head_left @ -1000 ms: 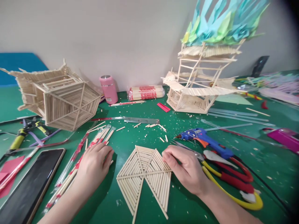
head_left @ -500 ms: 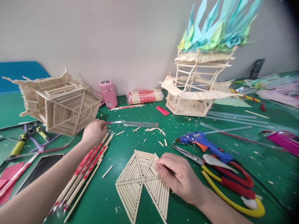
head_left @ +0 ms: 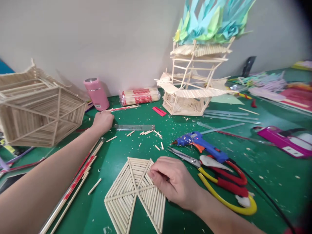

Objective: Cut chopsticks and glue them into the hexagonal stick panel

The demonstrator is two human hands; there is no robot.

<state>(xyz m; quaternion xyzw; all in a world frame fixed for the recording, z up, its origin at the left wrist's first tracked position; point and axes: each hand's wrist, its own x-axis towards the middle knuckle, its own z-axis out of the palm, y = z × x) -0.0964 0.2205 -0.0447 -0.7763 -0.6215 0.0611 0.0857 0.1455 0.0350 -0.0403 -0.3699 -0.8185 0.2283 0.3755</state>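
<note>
My left hand [head_left: 103,122] reaches forward beside the pink flask, its fingers curled over the near end of the wrapped chopsticks [head_left: 125,107]. My right hand [head_left: 174,182] is closed at the upper right edge of a flat panel of wooden sticks [head_left: 122,191], which lies on the green table. Spokes split this panel into wedges filled with parallel sticks, and one wedge at the front is open. My right fingertips are partly hidden. Under my left forearm lie more chopsticks [head_left: 83,178] in red-marked wrappers. A short cut stick [head_left: 94,186] lies left of the panel.
Right of my right hand lie scissors [head_left: 186,156], a blue glue gun [head_left: 204,146] and yellow-and-red handled cutters [head_left: 226,182]. A pink flask [head_left: 97,94], a chopstick pack [head_left: 140,96] and a stick tower [head_left: 187,97] stand behind. A stick structure [head_left: 44,113] is at left.
My left hand has moved forward from an empty clear wrapper to the chopsticks by the flask. My right hand stays at the panel. The whole view has turned slightly right.
</note>
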